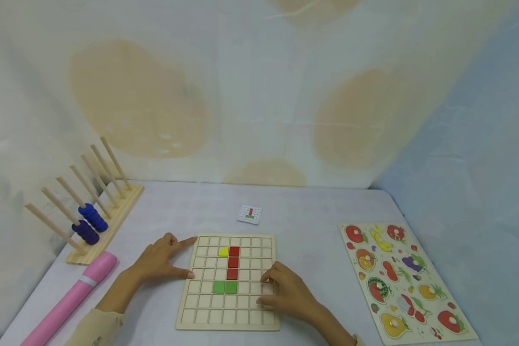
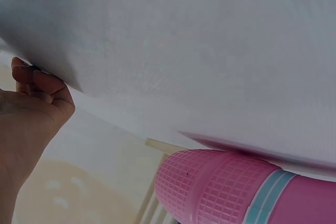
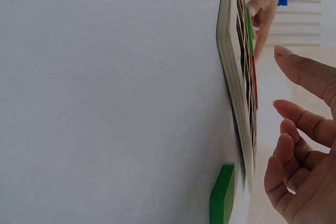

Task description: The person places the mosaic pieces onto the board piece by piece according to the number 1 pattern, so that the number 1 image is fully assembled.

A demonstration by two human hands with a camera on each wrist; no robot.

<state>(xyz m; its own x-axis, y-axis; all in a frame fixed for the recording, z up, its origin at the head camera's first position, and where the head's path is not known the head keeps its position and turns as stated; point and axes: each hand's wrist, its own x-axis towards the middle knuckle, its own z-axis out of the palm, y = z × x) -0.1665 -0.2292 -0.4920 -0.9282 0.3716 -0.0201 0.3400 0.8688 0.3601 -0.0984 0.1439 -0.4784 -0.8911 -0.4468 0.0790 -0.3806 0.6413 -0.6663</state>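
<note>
A wooden grid board (image 1: 229, 316) lies flat on the table. In its cells sit a yellow tile (image 1: 223, 252) with a slanted edge, a column of red tiles (image 1: 233, 262) and two green tiles (image 1: 218, 287) side by side. My left hand (image 1: 157, 259) rests at the board's left edge, index finger at the upper corner and thumb lower down, spread apart. Over the right edge hovers my right hand (image 1: 291, 293); its thumb and bent fingers stand apart with nothing between them. The right wrist view shows a green block (image 3: 222, 195) on the table beside the board.
Behind the board lies a small printed card (image 1: 250, 214) with a coloured grid pattern. At the left stand a wooden peg rack (image 1: 123, 211) with blue and purple beads and a pink cylinder (image 1: 65, 305) with a light blue band. A fruit puzzle board (image 1: 404, 283) lies at the right.
</note>
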